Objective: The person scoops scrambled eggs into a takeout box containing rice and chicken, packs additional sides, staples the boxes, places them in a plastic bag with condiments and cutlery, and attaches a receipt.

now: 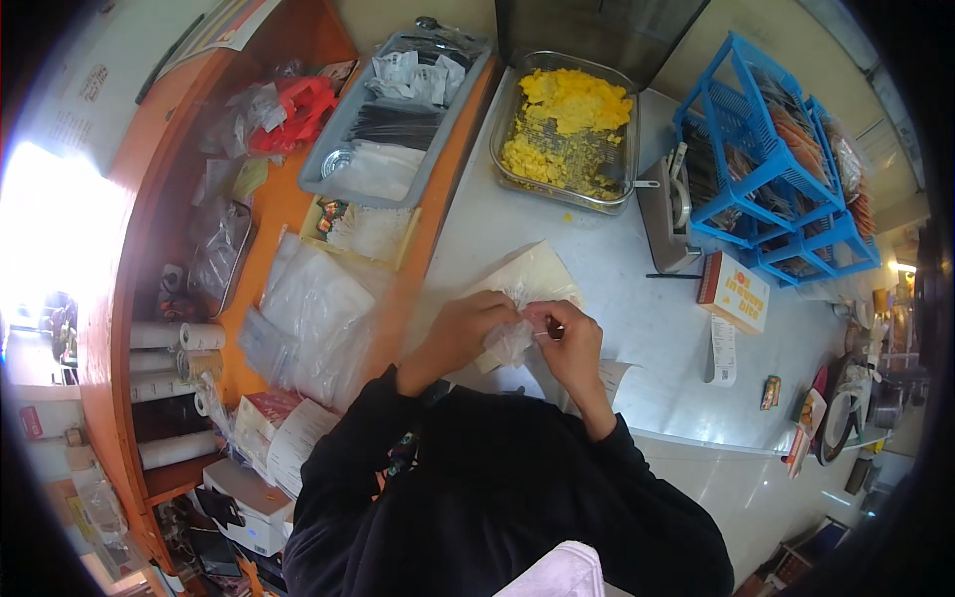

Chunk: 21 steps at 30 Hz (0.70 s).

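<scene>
Just in front of my body, both hands work at the gathered neck of a clear plastic bag (508,344). My left hand (468,330) pinches the bunched plastic from the left. From the right, my right hand (569,344) closes on the same neck with thumb and fingertips, the fingers bent. Beneath them lies a pale cream, square-cornered packet or box (540,267), seemingly inside the bag; its contents are hidden.
A glass dish (507,174) of crumbled yellow food stands at the back. Left of it is a grey tray (423,184) of cutlery and packets. Plastic bags (318,308) lie on the orange shelf. Rightward are a blue rack (731,164), a metal dispenser (665,219) and a small carton (734,292).
</scene>
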### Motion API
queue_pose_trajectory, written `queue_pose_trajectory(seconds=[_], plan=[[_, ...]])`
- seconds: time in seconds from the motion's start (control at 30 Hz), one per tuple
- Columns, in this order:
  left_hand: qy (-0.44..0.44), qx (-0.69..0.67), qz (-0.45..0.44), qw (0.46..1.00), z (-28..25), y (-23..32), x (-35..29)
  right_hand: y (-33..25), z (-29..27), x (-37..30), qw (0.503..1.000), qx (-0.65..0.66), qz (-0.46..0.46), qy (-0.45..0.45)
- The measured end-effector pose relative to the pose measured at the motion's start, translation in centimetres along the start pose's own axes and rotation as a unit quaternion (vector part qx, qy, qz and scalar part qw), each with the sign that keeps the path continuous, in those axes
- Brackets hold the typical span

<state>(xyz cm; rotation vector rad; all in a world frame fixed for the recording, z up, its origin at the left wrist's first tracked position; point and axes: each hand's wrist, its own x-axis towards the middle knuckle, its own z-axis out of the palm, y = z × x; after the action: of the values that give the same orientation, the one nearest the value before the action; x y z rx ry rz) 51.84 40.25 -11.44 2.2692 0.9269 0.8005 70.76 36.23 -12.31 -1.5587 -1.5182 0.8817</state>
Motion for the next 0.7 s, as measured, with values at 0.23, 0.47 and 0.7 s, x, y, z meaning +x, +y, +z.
queue_pose_trajectory(seconds=[0.23,0.47,0.7], plan=[[0.029,0.074,0.115,0.99,1.4,-0.4,-0.7,-0.1,1.5,-0.7,0.957,0.254,0.122,0.064],[0.041,-0.234,-0.109,0.965,1.1,-1.5,-0.1,1.8,1.6,-1.1,0.948,0.294,0.118,0.037],[-0.07,-0.292,-0.196,0.933,-0.8,-2.9,1.5,1.8,1.3,-1.2,0.949,0.292,0.119,0.015]])
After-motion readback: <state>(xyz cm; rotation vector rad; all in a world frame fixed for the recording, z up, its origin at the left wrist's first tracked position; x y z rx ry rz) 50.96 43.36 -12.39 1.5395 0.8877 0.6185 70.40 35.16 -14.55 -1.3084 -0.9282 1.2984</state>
